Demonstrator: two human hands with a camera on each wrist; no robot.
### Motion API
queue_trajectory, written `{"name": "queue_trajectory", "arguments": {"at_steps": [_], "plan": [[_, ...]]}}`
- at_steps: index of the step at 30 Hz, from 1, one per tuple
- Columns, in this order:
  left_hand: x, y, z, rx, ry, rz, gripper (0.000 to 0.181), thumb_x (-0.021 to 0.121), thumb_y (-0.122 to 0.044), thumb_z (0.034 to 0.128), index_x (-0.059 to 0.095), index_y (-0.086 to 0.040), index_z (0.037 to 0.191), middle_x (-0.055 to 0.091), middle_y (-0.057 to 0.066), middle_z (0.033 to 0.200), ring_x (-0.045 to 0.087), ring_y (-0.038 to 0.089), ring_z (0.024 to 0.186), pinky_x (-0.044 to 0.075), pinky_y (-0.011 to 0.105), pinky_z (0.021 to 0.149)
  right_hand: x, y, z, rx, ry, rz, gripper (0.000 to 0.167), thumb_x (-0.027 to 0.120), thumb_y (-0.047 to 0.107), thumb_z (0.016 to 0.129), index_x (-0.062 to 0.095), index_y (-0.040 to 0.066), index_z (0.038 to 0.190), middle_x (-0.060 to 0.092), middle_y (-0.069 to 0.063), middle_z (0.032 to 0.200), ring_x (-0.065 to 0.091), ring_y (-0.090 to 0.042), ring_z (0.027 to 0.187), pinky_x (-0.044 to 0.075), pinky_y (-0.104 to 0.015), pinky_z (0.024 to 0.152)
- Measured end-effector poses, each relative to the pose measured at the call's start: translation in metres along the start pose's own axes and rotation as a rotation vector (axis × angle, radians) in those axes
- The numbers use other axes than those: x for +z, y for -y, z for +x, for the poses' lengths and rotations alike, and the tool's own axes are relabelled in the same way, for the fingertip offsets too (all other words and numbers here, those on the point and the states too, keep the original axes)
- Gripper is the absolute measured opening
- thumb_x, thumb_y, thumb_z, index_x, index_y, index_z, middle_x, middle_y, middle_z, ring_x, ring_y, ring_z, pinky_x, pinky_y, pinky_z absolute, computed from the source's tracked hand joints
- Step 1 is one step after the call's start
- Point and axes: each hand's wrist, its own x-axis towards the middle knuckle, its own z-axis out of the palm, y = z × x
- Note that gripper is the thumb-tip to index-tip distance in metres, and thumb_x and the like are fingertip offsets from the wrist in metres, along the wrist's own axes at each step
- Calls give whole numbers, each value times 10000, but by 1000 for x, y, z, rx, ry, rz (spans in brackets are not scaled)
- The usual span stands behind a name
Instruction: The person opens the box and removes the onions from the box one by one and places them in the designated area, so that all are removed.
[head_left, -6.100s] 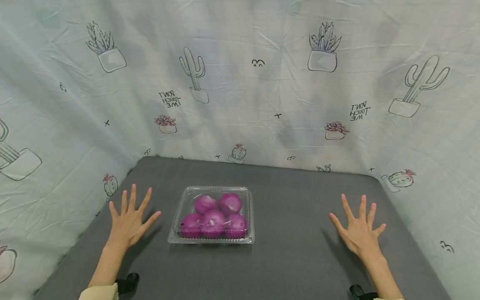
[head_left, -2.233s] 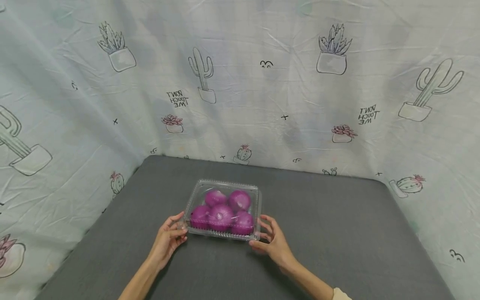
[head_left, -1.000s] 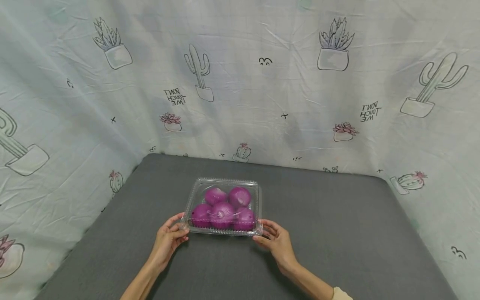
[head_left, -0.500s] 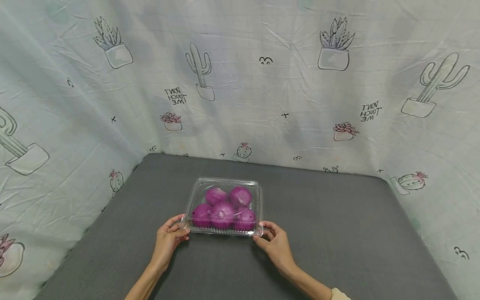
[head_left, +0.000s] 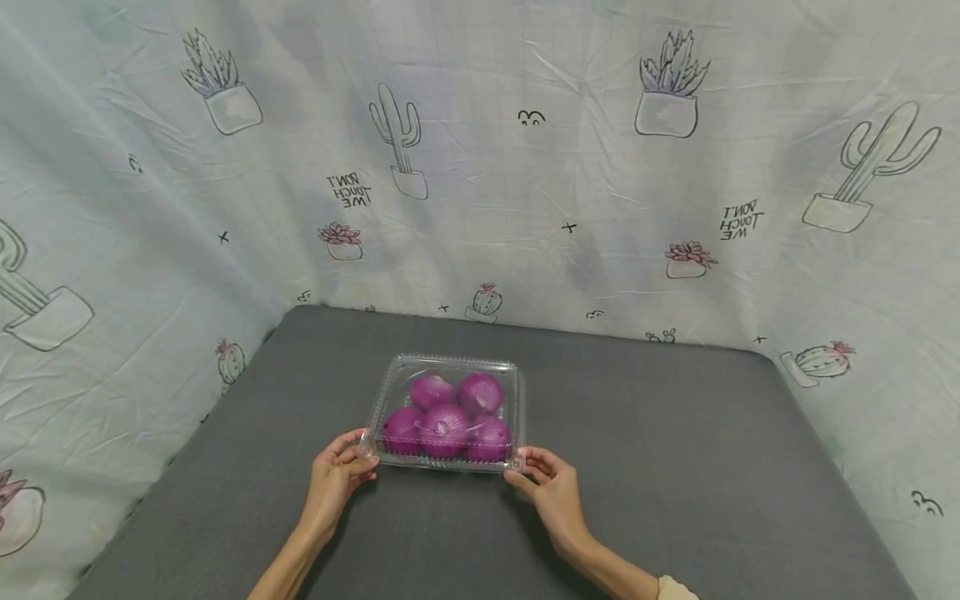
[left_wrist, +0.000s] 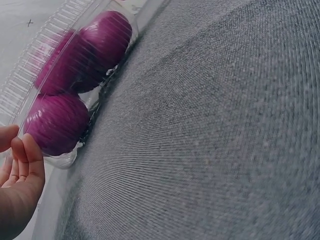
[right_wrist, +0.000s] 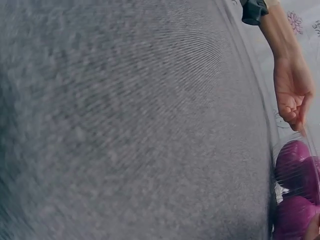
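left hand (head_left: 335, 475), right hand (head_left: 551, 487), both curled

Across the patterned cloth (head_left: 480, 179) at the back, a left-hand lettering (head_left: 349, 190) and a right-hand lettering (head_left: 741, 219) repeat one phrase in reversed characters: "DON'T TOUCH", then a small last word, probably "ME". Little x-shaped signs (head_left: 569, 227) also dot that cloth.
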Motion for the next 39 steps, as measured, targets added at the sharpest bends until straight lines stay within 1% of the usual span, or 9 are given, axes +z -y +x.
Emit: {"name": "queue_trajectory", "arguments": {"at_steps": [4,7,9,13,18,24,30,34,39], "plan": [[0,0,0,1,-12,-10,430,561,116,861,434,95,1270,619,25,788,580,113,677,551,256,619,2,0,-1,51,-9,89,219,706,-99,779,608,-127,973,648,-112,876,644,-96,756,559,-196,667],[1,0,0,-7,-14,-7,433,565,115,856,436,92,1270,619,31,797,582,116,683,551,258,622,1,0,-3,38,16,104,121,679,-97,812,609,-125,908,653,-116,843,652,-98,739,571,-223,693],[1,0,0,-8,-9,-7,436,567,110,858,434,94,1273,619,46,807,585,120,689,552,260,625,-1,1,-3,-3,60,39,94,682,-74,832,610,-108,881,649,-117,834,648,-103,734,568,-219,690],[0,-1,0,-3,-6,7,431,570,96,866,436,93,1276,614,59,814,586,124,695,551,261,629,-10,5,2,-136,148,-204,101,726,29,836,639,-17,860,649,-82,808,639,-127,723,548,-218,681],[0,-1,-1,15,-7,30,409,570,85,884,448,91,1274,602,63,807,595,135,704,554,268,631,-16,5,9,-317,140,-412,147,787,60,773,653,86,828,632,5,828,637,-130,772,570,-248,699],[2,-1,-1,17,-18,34,406,571,85,882,458,90,1272,599,52,795,590,128,686,553,270,624,-16,-3,12,-485,138,-589,336,797,68,767,559,32,1002,627,-50,915,647,-174,789,561,-175,647],[1,-1,-2,10,-19,37,427,589,89,866,461,89,1273,596,30,778,583,124,675,551,267,619,-18,-3,13,-591,167,-673,551,772,97,805,461,-15,1246,535,-178,1213,613,-227,909,570,-216,721],[2,-2,0,3,-18,37,426,592,88,868,462,88,1273,603,20,774,584,121,671,550,264,616,-21,1,16,-670,188,-728,536,778,83,792,504,-9,1243,528,-173,1216,623,-227,898,578,-240,708],[2,-2,0,-5,-23,49,424,590,89,867,462,85,1271,596,22,773,583,124,673,552,267,618,-27,8,20,-719,243,-739,517,792,50,764,539,-15,1211,628,-149,1138,661,-202,837,586,-265,686]]}}
